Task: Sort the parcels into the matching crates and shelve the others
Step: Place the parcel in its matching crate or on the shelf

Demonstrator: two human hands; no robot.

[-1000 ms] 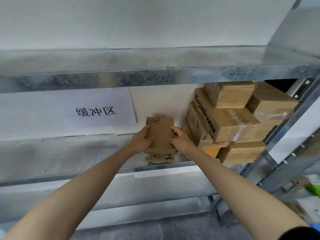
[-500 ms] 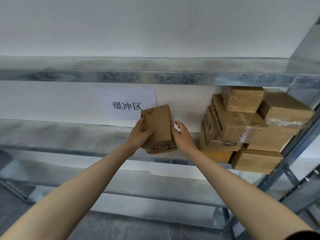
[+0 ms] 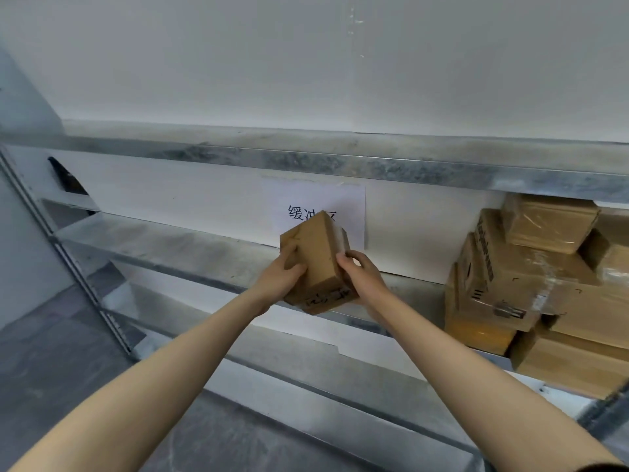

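Head view, tilted parcel (image 3: 318,255) held between left fingers (image 3: 294,270), right fingers (image 3: 346,257)

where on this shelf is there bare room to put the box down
The shelf is bare from the left upright across to the small box held by the left hand and right hand. A narrower bare gap lies between that box and the stacked boxes. The right end is crowded: those boxes are piled several high.
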